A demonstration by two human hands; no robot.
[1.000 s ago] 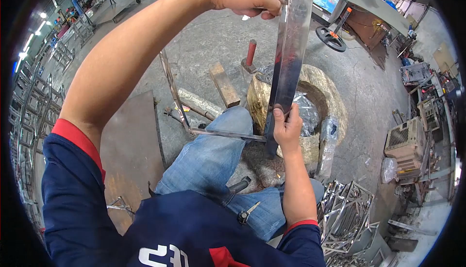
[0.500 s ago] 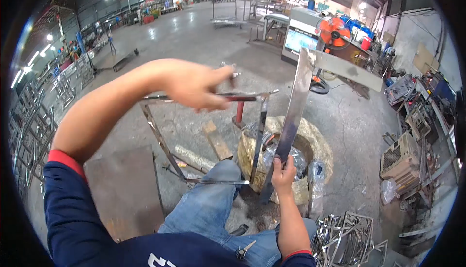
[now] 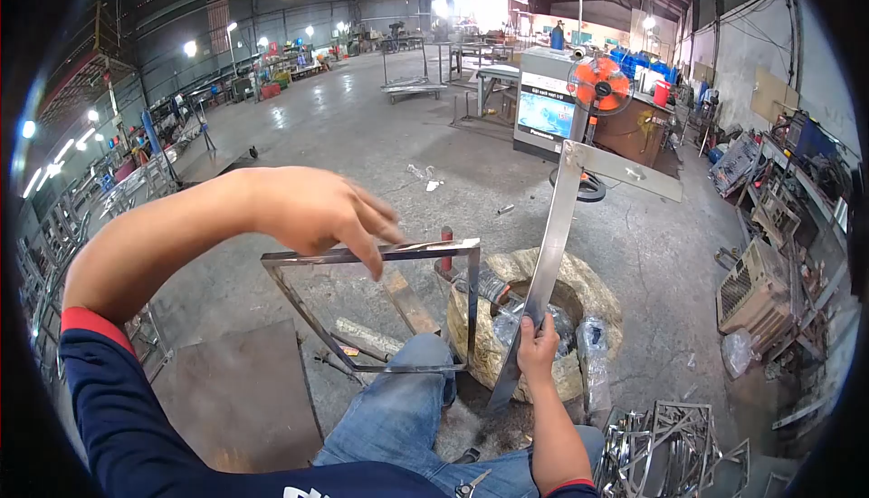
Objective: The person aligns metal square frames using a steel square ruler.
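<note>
Right hand (image 3: pixel 540 346) has its fingers clamped around the lower end of the large steel square (image 3: pixel 554 249), near 5 o'clock. The long blade runs up toward 1 o'clock and the short arm kicks right at the top corner. The foot of the blade sits by the stump block (image 3: pixel 593 294).

Left hand (image 3: pixel 312 211) is at 9–10 o'clock with its fingers spread loose, tips at the top bar of the square steel frame (image 3: pixel 380 253), holding nothing. The frame stands on edge against our knee (image 3: pixel 398 385).

Our call for doing this well: keep the square's blade flat and steady, grip low as now, and bring the left hand onto the frame's top bar firmly so it can't tip. Seat the blade flush against one frame leg and read the corner against the adjoining bar.

Look of the parts: the square is bright polished steel, mirror reflections, slight discolouring at the joint. The frame is thin bright bar stock.
</note>
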